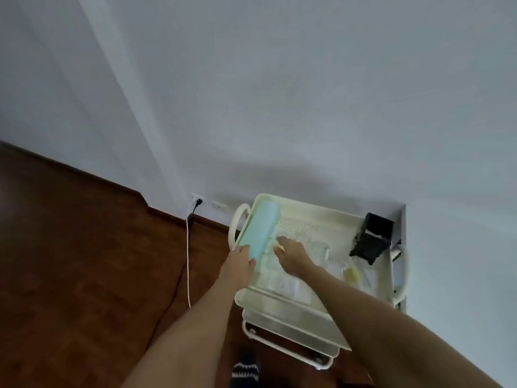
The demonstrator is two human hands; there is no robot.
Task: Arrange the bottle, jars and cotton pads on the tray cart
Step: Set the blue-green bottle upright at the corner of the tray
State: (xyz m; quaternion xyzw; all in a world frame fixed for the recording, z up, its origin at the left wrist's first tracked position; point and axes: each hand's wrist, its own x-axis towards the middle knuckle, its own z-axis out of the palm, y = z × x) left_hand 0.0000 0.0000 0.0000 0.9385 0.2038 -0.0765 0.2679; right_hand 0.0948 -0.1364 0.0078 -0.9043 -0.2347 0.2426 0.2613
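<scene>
A cream tray cart (330,214) stands against the white wall. My left hand (237,264) grips the near end of a long mint-green case (261,228) lying along the top tray's left side. My right hand (291,254) reaches into the tray beside that case, fingers curled on something small and pale that I cannot make out. Clear glass jars (319,245) stand in the tray's middle. A small bottle with yellowish liquid (352,273) lies toward the right. A flat clear packet (288,284), maybe cotton pads, rests near the front edge.
A black holder (372,238) stands at the tray's right end. White handles (237,219) stick out on both cart ends. A white cable (188,261) runs from a wall socket (198,200) down over the brown wooden floor (84,261). A patterned slipper (246,369) shows below.
</scene>
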